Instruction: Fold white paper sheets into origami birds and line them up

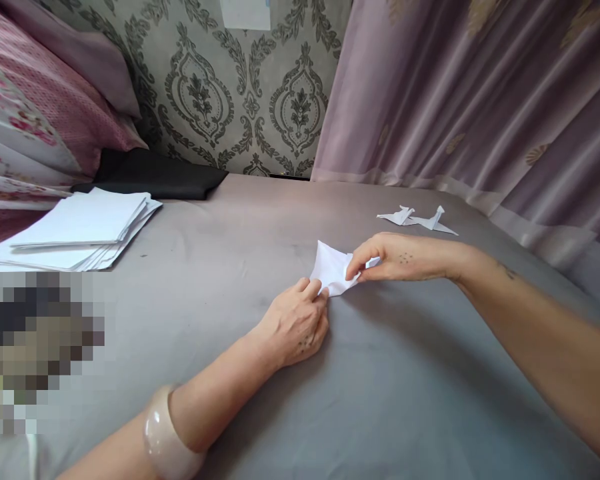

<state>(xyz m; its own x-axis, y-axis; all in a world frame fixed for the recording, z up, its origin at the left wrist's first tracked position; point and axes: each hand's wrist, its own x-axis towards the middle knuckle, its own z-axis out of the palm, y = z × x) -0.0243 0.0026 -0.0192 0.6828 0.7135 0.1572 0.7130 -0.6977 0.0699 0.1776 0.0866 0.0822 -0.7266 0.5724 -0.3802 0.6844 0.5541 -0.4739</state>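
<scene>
A small piece of folded white paper (333, 265) rests on the grey cloth in front of me, one pointed corner standing up at its far left. My left hand (300, 319) has its fingers curled onto the near left edge, pressing the paper down. From the right, my right hand (383, 259) pinches the opposite side between thumb and fingers. A bit of the paper shows beyond the right fingers. The left fingertips are partly hidden behind the hand. Farther back on the right lie two folded white paper birds (399, 216), close together.
Stacked white sheets (80, 220) lie at the left, with a black folded item (160, 175) behind them. Grey cloth (220, 267) covers the surface. A pinkish curtain (460, 100) hangs along the right, and patterned wallpaper (250, 73) is behind. The lower left is pixelated.
</scene>
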